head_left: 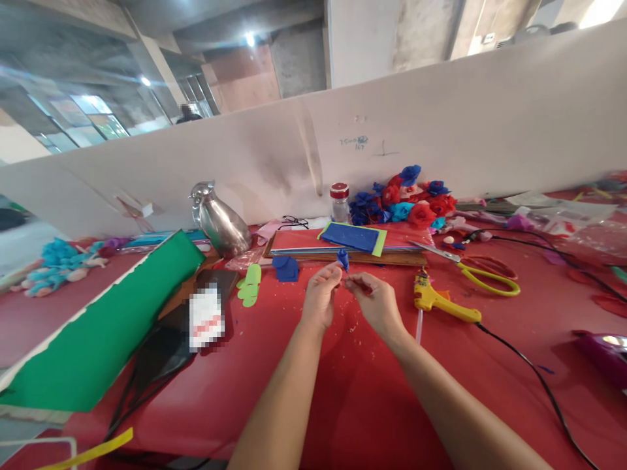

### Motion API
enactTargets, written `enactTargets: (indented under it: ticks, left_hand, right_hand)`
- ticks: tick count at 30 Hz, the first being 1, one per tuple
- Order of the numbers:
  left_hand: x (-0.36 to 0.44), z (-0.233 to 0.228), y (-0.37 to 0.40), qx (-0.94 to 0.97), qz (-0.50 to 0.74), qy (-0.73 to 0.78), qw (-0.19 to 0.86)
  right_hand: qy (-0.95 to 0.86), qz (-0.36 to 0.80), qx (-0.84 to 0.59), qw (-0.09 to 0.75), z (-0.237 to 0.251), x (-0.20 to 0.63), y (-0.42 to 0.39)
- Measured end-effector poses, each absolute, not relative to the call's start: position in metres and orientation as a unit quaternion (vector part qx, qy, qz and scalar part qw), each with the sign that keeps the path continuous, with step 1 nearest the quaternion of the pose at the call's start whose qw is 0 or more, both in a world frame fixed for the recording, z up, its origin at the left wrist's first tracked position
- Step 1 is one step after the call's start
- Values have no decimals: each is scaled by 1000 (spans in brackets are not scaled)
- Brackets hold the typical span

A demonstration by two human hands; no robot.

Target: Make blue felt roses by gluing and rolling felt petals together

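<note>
A small blue paper flower (343, 259), rolled into a bud, stands upright above my fingers in the middle of the view. My left hand (319, 295) pinches it low down between thumb and fingers. Just to the right, my right hand (379, 305) has thumb and fingertips pressed together beside the flower's base. What those fingertips hold is too small to make out. Blue paper petals (285, 268) lie on the red table left of the flower, with light green paper petals (250, 285) beyond them. A yellow hot glue gun (441, 303) lies to the right of my hands.
Yellow-and-red-handled scissors (490, 273) lie behind the glue gun; its black cord (531, 369) runs right. Stacked coloured paper (304, 239), a steel jug (220, 222), a red-lidded jar (339, 203) and finished paper flowers (416, 202) stand at the back. Green paper (112, 320) lies left.
</note>
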State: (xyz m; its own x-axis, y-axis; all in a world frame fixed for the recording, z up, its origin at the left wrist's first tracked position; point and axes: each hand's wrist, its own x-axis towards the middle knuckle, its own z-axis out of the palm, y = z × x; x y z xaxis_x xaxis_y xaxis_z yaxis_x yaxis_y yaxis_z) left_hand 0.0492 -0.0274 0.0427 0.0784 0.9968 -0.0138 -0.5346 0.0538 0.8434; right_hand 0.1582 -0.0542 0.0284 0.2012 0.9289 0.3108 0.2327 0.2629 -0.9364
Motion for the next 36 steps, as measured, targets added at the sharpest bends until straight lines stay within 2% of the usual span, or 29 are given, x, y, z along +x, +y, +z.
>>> enactTargets:
  ticks: [4, 14, 36]
  left_hand:
    - [49, 42, -27, 378, 594, 343, 622]
    - [49, 44, -28, 383, 573, 331, 644]
    - [47, 45, -32, 470, 572, 274, 614]
  right_hand:
    - [-564, 308, -522, 562, 26, 157, -53]
    - [-562, 352, -486, 570, 25, 156, -54]
    - [-570, 318, -497, 572, 23, 155, -56]
